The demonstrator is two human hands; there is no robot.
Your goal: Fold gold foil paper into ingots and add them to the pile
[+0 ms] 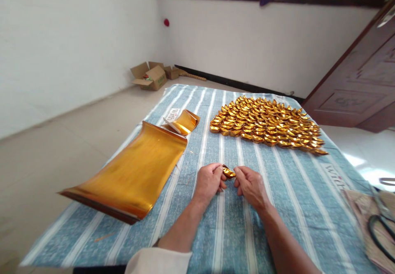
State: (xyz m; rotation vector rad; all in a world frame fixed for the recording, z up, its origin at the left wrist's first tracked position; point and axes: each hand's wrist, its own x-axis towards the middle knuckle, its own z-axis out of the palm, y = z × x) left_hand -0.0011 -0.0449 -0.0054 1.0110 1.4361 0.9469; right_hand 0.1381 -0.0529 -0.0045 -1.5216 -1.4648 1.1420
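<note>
My left hand and my right hand rest close together on the blue striped cloth, pinching a small folded gold paper piece between their fingertips. Each hand grips one end of it. Beyond them, at the far right of the cloth, lies a large spread of several finished gold paper ingots in tight rows. A stack of flat gold foil sheets lies to the left of my left hand, its ends curling up.
A smaller folded gold sheet with a white label lies behind the stack. Scissors rest on a mat at the right edge. Open cardboard boxes sit on the floor by the far wall. A dark wooden door stands at right.
</note>
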